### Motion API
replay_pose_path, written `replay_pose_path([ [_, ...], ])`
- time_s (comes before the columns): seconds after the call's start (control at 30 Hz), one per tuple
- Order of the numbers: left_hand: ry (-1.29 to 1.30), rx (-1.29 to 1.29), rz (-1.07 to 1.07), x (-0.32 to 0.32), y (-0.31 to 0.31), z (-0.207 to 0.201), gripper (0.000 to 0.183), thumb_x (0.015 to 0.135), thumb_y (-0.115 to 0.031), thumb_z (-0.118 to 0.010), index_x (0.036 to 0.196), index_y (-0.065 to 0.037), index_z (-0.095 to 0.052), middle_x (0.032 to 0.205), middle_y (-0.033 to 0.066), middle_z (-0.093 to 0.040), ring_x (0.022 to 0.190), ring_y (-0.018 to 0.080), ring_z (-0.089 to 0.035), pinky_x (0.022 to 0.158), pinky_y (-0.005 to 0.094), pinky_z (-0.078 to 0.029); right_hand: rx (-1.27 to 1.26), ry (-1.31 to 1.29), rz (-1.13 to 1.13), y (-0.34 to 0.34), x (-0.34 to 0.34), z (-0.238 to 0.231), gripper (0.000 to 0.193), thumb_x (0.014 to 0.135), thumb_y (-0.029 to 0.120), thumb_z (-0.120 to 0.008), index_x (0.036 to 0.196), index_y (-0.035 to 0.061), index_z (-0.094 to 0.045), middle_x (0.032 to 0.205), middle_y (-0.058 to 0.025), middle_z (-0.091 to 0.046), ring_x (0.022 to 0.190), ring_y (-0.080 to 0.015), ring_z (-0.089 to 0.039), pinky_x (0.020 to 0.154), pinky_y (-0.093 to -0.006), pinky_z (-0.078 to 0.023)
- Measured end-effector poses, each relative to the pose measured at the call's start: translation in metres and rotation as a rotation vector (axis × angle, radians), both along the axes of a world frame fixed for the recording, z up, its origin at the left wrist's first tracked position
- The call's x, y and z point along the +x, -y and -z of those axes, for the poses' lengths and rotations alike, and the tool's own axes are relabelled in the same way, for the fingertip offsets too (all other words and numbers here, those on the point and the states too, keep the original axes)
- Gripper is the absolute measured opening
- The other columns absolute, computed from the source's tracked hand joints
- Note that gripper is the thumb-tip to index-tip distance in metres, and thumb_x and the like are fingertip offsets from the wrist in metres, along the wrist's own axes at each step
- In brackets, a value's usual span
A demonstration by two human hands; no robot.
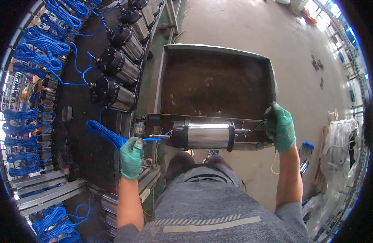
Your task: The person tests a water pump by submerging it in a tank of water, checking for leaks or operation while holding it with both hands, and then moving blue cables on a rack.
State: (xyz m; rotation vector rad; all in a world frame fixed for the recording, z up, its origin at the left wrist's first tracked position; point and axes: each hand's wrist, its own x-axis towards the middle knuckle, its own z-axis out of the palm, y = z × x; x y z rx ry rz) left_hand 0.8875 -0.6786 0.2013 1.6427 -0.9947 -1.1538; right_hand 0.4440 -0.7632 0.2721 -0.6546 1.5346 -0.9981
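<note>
Polished steel forms the body of one horizontal cylinder with black end caps (208,135), which in the head view lies between the two hands, its axis running from nine to three o'clock. Taking it as the dial's centre, the green-gloved left hand (131,158) is between eight and nine o'clock, apart from the steel body, its fingers clamped on one bright blue cable (152,139). That cable's looped bundle (105,133) hangs on the hand's ten o'clock side.

At three o'clock, also clear of the body, the green-gloved right hand (281,128) has its fingers curled at the end of one thin black strand (256,128) leading from the cylinder's metal end fitting (242,132); how tightly they close, I cannot tell.

At twelve o'clock, just beyond the cylinder, is one rectangular brown metal tray with a grey rim (214,81). Between ten and eleven o'clock, at least five similar black-capped steel cylinders (125,99) stand in a row on a dark bench (85,117). At nine o'clock, five blue cable coils (20,143) are stacked at the bench's far side; more coils (42,48) lie at ten.
</note>
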Motion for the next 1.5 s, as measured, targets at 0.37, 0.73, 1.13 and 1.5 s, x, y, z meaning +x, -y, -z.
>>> replay_pose_path([
  [0.37, 0.052, 0.000, 0.098, -0.009, -0.021, 0.029, 0.027, 0.099, -0.029, -0.062, 0.088, -0.005, -0.063, 0.066, -0.0047, -0.052, 0.059, 0.0043, -0.048, 0.053, 0.0231, -0.042, -0.076, -0.166, -0.192, -0.014, -0.012, 0.036, 0.035, 0.100, 0.038, -0.057, 0.082, 0.0083, -0.063, 0.068, 0.0052, -0.054, 0.058, -0.0062, -0.048, 0.046, -0.0244, -0.039],
  [0.73, 0.772, 0.372, 0.434, 0.025, -0.103, 0.163, 0.040, 0.090, -0.016, -0.067, 0.128, -0.004, -0.059, 0.114, 0.0236, -0.067, 0.104, 0.0392, -0.065, 0.089, 0.0440, -0.051, 0.156, -0.004, -0.161, -0.128, -0.041, 0.078, 0.028, 0.083, -0.006, -0.044, 0.106, -0.0057, -0.059, 0.092, -0.0092, -0.062, 0.084, -0.0213, -0.066, 0.081, -0.0370, -0.060],
  [1.13, 0.513, -0.124, 0.406, 0.009, 0.041, 0.115, 0.082, 0.075, 0.001, -0.078, 0.147, -0.005, -0.040, 0.143, 0.0128, -0.048, 0.128, 0.0247, -0.050, 0.108, 0.0364, -0.042, 0.165, -1.017, -0.126, -0.179, -0.075, 0.195, 0.016, 0.090, 0.021, -0.064, 0.101, 0.0087, -0.067, 0.095, -0.0170, -0.070, 0.089, -0.0361, -0.067, 0.076, -0.0456, -0.054],
  [1.5, 0.244, 0.216, 0.626, 0.000, 0.073, 0.092, 0.049, 0.083, -0.001, -0.075, 0.129, -0.001, -0.058, 0.110, 0.0063, -0.067, 0.092, 0.0121, -0.062, 0.079, 0.0258, -0.054, 0.108, -1.098, -0.159, -0.139, -0.085, 0.239, 0.024, 0.086, 0.023, -0.070, 0.103, 0.0064, -0.063, 0.105, -0.0186, -0.064, 0.094, -0.0399, -0.064, 0.081, -0.0483, -0.053],
])
